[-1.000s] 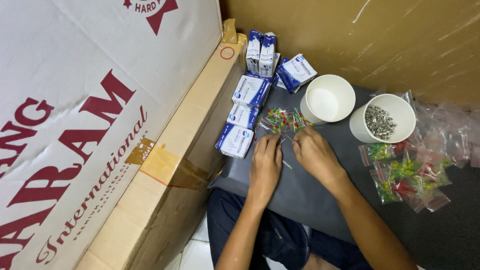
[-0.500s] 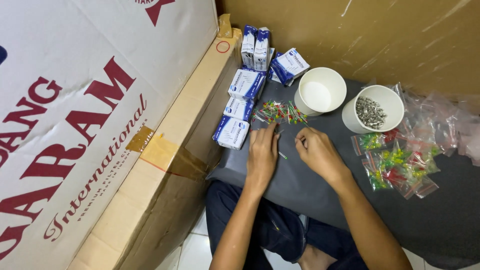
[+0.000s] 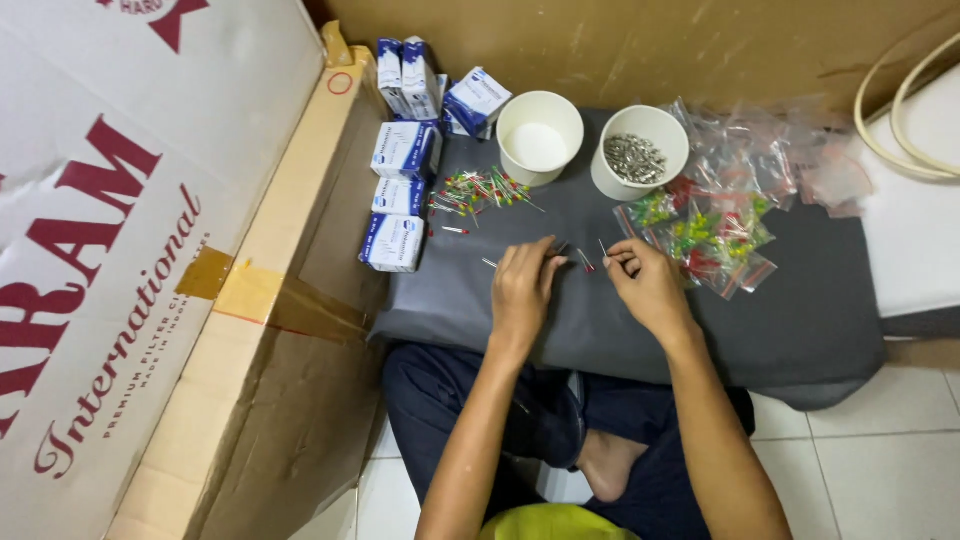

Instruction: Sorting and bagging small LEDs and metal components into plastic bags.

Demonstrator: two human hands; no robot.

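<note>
the person sits cross-legged at a dark grey padded work surface (image 3: 800,320), and everything here is placed from the empty white paper cup (image 3: 539,137) standing near its far edge. below that cup and slightly toward the person's left, the left hand (image 3: 522,290) rests knuckles-up on the grey pad with its fingers curled in at the tips, pinching a small red led with thin wire legs (image 3: 584,262) that juts out toward the other hand. the right hand (image 3: 648,283), below and to the right of the cup, is likewise curled, thumb and forefinger closed on a thin pale wire lead (image 3: 603,248) that sticks up from the fingertips. the two hands are near each other but apart.

just below-left of the cup lies a loose heap of red, green and yellow leds (image 3: 478,190), with one stray red piece (image 3: 455,230) a little further down. right beside the cup stands a second white paper cup filled with small silver metal parts (image 3: 638,153). beyond that cup, clear plastic bags of coloured leds (image 3: 715,230) are spread about. left of the empty cup, small white-and-blue cardboard boxes (image 3: 405,195) sit in a row against a large brown cardboard carton (image 3: 150,270).
</note>
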